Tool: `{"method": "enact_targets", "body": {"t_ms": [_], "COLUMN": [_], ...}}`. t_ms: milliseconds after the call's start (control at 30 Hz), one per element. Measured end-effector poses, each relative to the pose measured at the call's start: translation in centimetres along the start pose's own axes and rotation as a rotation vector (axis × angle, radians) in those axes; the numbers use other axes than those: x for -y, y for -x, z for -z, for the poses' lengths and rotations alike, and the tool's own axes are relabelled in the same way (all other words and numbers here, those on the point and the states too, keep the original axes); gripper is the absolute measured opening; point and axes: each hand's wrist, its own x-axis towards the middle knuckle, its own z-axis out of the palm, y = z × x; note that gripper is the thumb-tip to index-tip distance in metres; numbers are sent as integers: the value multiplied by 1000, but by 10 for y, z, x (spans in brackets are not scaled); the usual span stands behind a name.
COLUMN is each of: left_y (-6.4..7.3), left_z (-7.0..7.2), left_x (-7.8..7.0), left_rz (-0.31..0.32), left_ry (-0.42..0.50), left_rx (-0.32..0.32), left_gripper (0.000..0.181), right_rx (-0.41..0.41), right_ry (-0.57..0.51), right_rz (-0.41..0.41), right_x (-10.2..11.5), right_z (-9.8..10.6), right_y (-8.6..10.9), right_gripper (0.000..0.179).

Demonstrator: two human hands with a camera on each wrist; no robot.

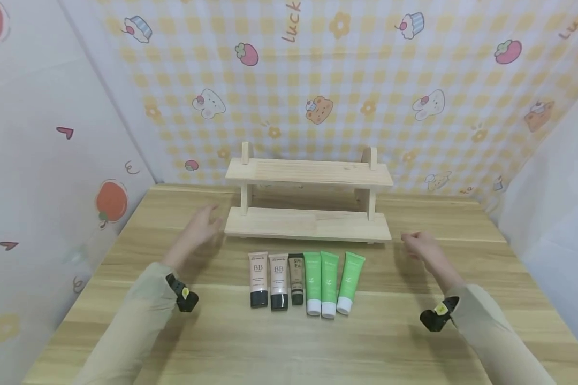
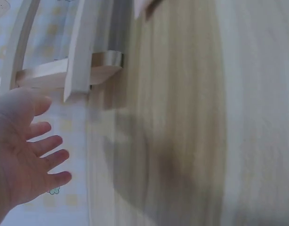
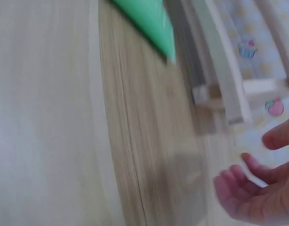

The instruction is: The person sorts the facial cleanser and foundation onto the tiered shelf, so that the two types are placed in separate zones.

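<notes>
Head view: one two-tier wooden rack (image 1: 308, 223), standing toward the far side of the table (image 1: 221, 342). Long axis ran left to right; stepped front faced the person. One left hand (image 1: 199, 231), just beside the rack's left end, which lay to its right. One right hand (image 1: 423, 246), off the opposite end, the rack to its left. I judged the left hand slightly nearer. Six tubes (image 1: 313, 283) lay in a row in front of the rack, between the hands.

Left wrist view: rack at upper left, its boards running lengthwise down the frame, ends pointing toward the hand. Fingers straight and spread wide, nothing held. Contact with the rack I could not confirm.

Right wrist view: rack at upper right, near end pointing down toward the hand. Fingers loosely bent, thumb well apart, nothing held. One green tube (image 3: 147, 22) showed at the top edge.
</notes>
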Motion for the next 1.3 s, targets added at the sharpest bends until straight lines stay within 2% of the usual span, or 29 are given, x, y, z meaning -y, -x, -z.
{"method": "enact_targets", "body": {"t_ms": [67,167,333,500,767,900,1100,1300], "left_y": [-5,-12,-24,-30,-37,-38,-40,-42], "left_z": [0,-1,-4,-7,-9,-9,-13,-13], "left_x": [-3,-7,-10,-15,-16,-14,-11,-12], "left_rz": [30,64,130,161,207,216,304,347], "left_ry": [54,103,126,133,219,258,343,309], "left_rx": [37,79,124,134,150,137,127,116], "left_gripper": [51,52,54,53,55,57,55,51], "right_rx": [70,140,240,247,287,260,192,199], "right_ry": [-62,-144,-153,-109,-162,-158,-46,-73], "right_rz": [-60,-99,-85,-63,-79,-91,-94,-99], "right_x": [3,9,20,25,28,32,39,43], "right_z": [-5,-17,-39,-55,-70,-78,-91,-97], "right_y": [7,15,25,27,26,22,17,13], "right_gripper": [54,55,67,66,61,31,28,29]}}
